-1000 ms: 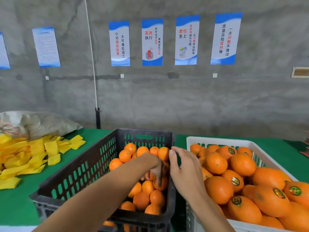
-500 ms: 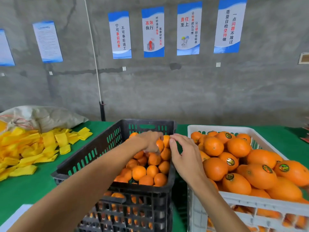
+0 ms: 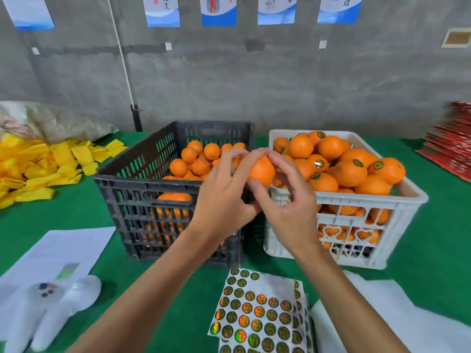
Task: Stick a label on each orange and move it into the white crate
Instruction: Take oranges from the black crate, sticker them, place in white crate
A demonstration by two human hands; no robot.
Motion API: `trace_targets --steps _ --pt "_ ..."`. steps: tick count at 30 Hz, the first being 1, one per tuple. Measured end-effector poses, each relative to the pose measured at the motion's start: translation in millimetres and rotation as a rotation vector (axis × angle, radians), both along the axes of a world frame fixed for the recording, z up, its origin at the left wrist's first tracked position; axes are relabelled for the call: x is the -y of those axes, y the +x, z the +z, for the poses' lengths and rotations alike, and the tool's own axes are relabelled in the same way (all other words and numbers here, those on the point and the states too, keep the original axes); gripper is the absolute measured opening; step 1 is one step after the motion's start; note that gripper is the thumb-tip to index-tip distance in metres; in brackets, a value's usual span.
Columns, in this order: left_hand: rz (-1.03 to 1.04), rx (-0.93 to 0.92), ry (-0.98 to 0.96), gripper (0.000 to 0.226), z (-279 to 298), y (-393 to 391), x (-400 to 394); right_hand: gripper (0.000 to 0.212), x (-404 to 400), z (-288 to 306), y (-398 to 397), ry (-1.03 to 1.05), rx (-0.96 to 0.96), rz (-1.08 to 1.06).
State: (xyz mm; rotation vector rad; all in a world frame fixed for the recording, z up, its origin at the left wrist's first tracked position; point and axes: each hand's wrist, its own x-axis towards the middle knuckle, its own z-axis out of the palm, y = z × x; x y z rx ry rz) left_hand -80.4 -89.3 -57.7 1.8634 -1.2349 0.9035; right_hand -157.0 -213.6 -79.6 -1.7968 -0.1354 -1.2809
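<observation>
Both hands hold one orange (image 3: pixel 262 170) in the air above the gap between the two crates. My left hand (image 3: pixel 224 197) grips it from the left and below, fingers curled round it. My right hand (image 3: pixel 290 197) pinches it from the right, thumb under and fingers over its top. The black crate (image 3: pixel 142 184) on the left holds unlabelled oranges (image 3: pixel 201 159). Labelled oranges (image 3: pixel 351 169) are heaped in the white crate (image 3: pixel 407 207) on the right. A sheet of round shiny labels (image 3: pixel 257 314) lies on the green table in front of the crates.
Yellow foam sleeves (image 3: pixel 38 164) are piled at the far left beside a sack (image 3: pixel 51 121). White paper (image 3: pixel 63 248) and a white plastic bag (image 3: pixel 46 309) lie at the near left, white foam sheets (image 3: pixel 397 322) at the near right. Red cartons (image 3: pixel 456 149) are stacked at the far right.
My left hand has lifted an orange out of the black crate and pulled it toward me. My right hand has closed onto it. The view has tilted down.
</observation>
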Motion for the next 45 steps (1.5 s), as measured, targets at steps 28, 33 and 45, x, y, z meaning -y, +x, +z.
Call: trace_targets --steps 28,33,45 --pt "0.139 -0.701 0.274 0.075 -216.5 -49.5 -40.9 0.035 34.9 -168.7 -24.9 -0.620 -0.972 0.001" --pt "0.128 -0.709 0.269 0.076 -217.3 -48.9 -41.3 0.031 29.3 -179.9 -24.3 -0.387 -0.882 -0.019" --pt "0.113 -0.810 0.182 0.073 -219.8 -45.9 -43.5 0.034 -4.5 -175.8 -33.9 -0.242 -0.637 -0.032"
